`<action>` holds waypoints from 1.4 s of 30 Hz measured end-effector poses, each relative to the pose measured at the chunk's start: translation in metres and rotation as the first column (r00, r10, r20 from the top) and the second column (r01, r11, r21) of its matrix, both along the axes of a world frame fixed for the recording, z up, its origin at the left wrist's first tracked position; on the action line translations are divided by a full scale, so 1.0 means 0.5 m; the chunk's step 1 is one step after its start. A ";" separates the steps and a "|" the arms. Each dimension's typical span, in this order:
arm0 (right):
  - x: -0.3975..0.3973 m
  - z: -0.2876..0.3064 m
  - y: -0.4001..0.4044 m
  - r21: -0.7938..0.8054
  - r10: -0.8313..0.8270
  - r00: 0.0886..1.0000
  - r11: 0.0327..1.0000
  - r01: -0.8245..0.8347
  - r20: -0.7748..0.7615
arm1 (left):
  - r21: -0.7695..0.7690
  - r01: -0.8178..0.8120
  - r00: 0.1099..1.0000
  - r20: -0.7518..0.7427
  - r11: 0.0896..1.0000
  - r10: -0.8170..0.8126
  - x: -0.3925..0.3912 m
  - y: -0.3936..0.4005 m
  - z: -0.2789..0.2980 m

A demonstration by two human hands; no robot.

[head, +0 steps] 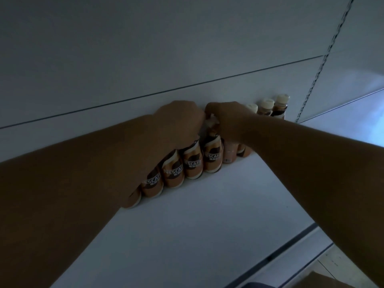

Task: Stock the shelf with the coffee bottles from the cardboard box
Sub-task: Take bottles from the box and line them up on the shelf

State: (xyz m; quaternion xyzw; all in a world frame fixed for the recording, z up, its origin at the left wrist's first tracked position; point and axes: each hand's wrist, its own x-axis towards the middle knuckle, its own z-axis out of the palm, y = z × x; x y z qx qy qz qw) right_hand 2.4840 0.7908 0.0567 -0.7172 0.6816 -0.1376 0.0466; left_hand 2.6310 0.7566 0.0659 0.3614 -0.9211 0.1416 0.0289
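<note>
A row of brown-labelled coffee bottles [193, 163] with cream caps stands along the back of a white shelf [207, 215], against the rear wall. My left hand [180, 119] rests closed over the tops of bottles in the middle of the row. My right hand [226, 119] is closed over the tops of the bottles just to the right of it. Three more bottles [268, 108] stand free at the right end of the row. Both forearms hide the bottle tops and the left end of the row.
The white back panel [187, 48] rises behind the row. A slotted metal upright [324, 61] runs at the right. The shelf's front rail [280, 256] crosses the lower right, and a corner of a brown cardboard box [324, 279] shows below it.
</note>
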 end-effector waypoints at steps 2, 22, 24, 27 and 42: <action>0.001 -0.004 0.003 -0.008 -0.004 1.000 1.000 0.004 0.003 | -0.023 -0.008 1.000 0.004 1.000 0.008 -0.002 -0.001 -0.006; 0.004 -0.015 -0.020 -0.006 -0.005 1.000 1.000 0.005 -0.006 | -0.066 -0.045 0.999 -0.025 0.997 0.043 -0.005 0.000 -0.013; 0.009 -0.021 -0.024 -0.048 -0.027 0.999 0.999 0.025 -0.030 | -0.071 -0.044 0.999 -0.020 0.996 0.043 -0.005 0.002 -0.011; 0.013 -0.031 -0.026 -0.109 -0.039 0.999 0.993 0.036 -0.023 | -0.078 -0.048 0.999 -0.030 0.996 0.045 -0.006 0.001 -0.013; 0.000 -0.027 -0.012 -0.110 -0.093 0.992 0.989 0.102 0.080 | -0.159 -0.054 0.998 -0.047 0.986 0.047 -0.012 0.004 -0.025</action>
